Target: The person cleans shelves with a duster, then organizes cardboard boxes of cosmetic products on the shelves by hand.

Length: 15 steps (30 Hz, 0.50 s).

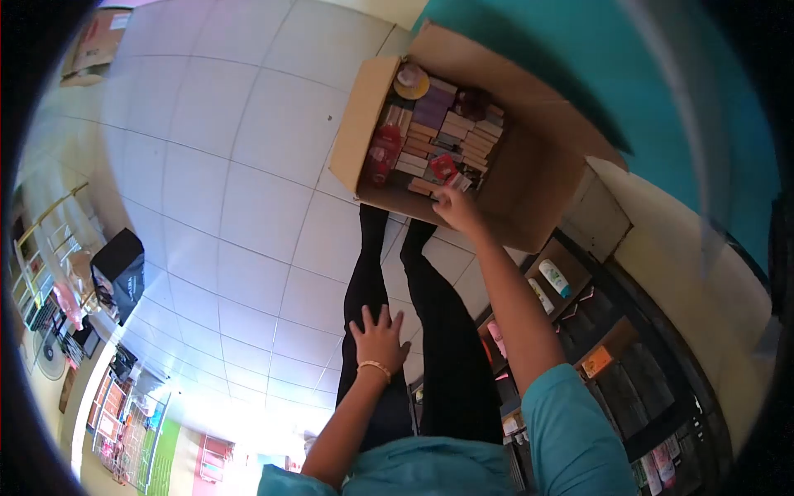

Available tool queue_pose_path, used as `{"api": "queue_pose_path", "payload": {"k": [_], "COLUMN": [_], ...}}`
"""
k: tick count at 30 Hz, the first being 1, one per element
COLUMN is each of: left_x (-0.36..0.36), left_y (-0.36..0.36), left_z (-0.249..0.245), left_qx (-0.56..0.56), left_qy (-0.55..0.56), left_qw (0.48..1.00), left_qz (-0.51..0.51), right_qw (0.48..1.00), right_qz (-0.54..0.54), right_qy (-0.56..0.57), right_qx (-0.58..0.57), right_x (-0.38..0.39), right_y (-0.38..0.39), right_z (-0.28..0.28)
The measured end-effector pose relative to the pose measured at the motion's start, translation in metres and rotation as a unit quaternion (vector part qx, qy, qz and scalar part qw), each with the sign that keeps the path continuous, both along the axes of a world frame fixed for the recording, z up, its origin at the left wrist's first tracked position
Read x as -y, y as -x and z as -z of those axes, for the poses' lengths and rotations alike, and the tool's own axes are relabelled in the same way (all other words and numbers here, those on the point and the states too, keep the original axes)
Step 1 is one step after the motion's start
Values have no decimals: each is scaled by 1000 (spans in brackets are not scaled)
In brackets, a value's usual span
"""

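Note:
My left hand (380, 340) rests on my black-clad thigh with its fingers spread, a bracelet at the wrist. Over the near edge of an open cardboard box (529, 178) reaches my right hand (452, 205), its fingers bent together near a small red and white packet (443, 168). Whether the fingers hold anything is too small to tell. Inside the box are many small boxes in rows (455, 132), purple boxes (433, 106), a red bottle-like item (385, 153) on the left and a round yellow-rimmed item (411, 82) in the far left corner.
A dark shelf unit (645, 372) with bottles and packets stands at the right. At the left are a black bag (118, 275), a fan (50, 355) and a wire rack (132, 430). Another cardboard box (98, 41) sits at the upper left on the tiled floor (248, 165).

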<state>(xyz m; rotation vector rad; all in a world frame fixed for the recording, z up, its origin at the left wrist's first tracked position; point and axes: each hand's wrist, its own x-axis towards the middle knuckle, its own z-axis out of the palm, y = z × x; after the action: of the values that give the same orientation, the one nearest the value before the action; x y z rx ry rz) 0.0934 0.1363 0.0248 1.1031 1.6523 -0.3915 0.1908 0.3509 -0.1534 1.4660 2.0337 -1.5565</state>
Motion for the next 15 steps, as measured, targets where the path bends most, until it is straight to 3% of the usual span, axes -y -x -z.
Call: {"api": "queue_pose_path", "payload": {"k": [2, 5, 6, 9, 12, 15], "left_x": [-8, -33, -39, -48, -43, -46], "left_y": [-7, -7, -3, 12, 17, 24], "left_z": [27, 42, 43, 48, 56, 53], "left_qx": [29, 211, 218, 226, 229, 254], "left_qy": [-83, -134, -134, -140, -144, -114], "left_qw": [996, 953, 951, 943, 939, 927], "left_qz": [6, -169, -174, -201, -210, -251], "right_qw": [999, 989, 984, 978, 937, 925], "right_qz": [46, 133, 157, 205, 348, 354], "right_qy": [-21, -62, -80, 19, -18, -68], "right_qx": [-17, -6, 3, -25, 17, -122], "right_x": [-7, -1, 3, 5, 27, 41], "right_y": [36, 71, 79, 110, 129, 116], "right_z": [27, 102, 125, 139, 148, 137]}}
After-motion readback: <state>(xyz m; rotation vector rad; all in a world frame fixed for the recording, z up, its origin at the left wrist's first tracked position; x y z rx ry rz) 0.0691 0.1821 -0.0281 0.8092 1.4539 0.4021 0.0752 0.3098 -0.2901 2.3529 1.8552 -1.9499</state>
